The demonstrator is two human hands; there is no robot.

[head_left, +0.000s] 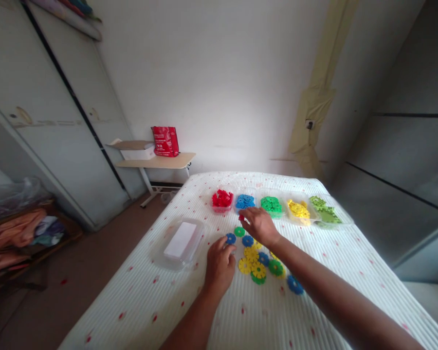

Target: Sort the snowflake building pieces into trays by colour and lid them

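Observation:
Several flat toothed plastic discs (257, 266) in yellow, blue and green lie loose on a white spotted bedsheet (138, 301). My right hand (258, 224) hovers over them, its fingertips pinched on a small red disc (241, 218). My left hand (219, 265) rests on the sheet with curled fingers, touching a blue disc (230, 238). Behind stand clear trays of sorted discs: red (222, 200), blue (245, 201), green (271, 204), yellow (298, 210) and light green (324, 210).
A clear lidded box (178, 241) with a white insert lies left of the hands. Beyond the bed a small side table (156, 162) carries a red bag (165, 141) and a white box. Wardrobe doors stand at left, clothes on a low rack.

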